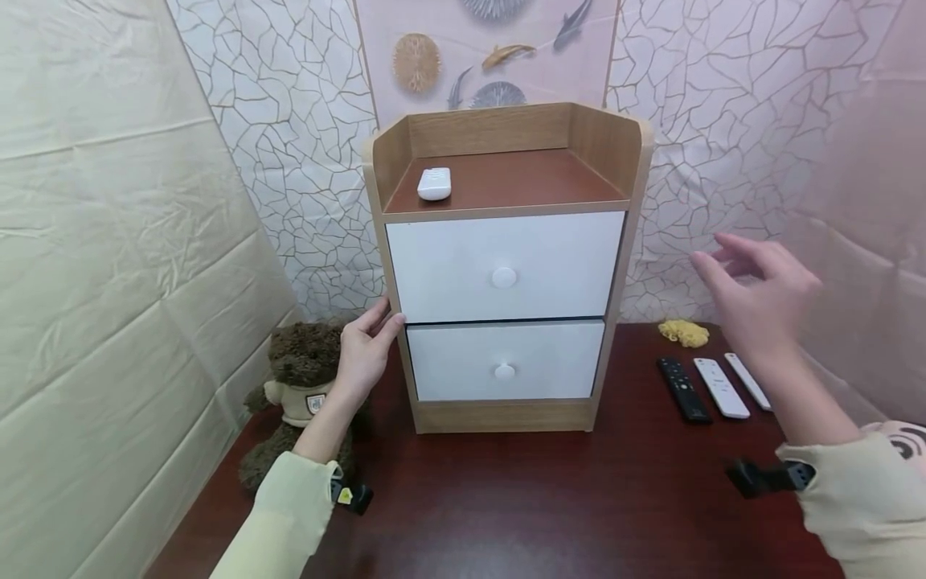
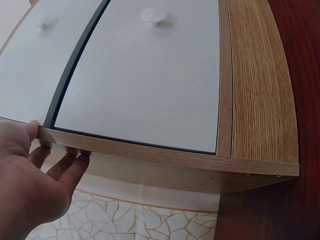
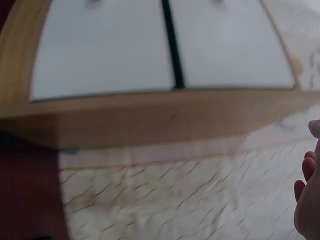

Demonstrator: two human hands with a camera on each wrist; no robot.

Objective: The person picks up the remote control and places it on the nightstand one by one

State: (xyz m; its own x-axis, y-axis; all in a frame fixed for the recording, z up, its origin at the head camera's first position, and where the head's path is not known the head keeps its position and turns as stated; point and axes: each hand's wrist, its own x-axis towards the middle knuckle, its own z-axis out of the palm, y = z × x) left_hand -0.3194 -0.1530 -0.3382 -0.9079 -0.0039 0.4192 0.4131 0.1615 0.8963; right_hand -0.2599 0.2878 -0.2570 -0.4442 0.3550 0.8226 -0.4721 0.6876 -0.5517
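A small wooden cabinet (image 1: 504, 416) with two white drawers stands on the table, both drawers pushed in. My left hand (image 1: 366, 351) grips its left edge, thumb on the front frame and fingers against the side panel, as the left wrist view also shows. Off to the right of the cabinet, my right hand (image 1: 768, 299) is raised in the air, fingers loosely bent, holding nothing. Only part of that right hand (image 3: 311, 200) shows in the blurred right wrist view. On the cabinet's brown top lies a white remote control (image 1: 435, 184), near the left side.
A brown teddy bear (image 1: 304, 354) sits left of the cabinet, beside my left forearm. To the right lie a black remote (image 1: 683, 390), a white remote (image 1: 721, 388), a slim white stick-like object (image 1: 748, 381) and a crumpled yellow item (image 1: 683, 333). A patterned wall covering hangs behind.
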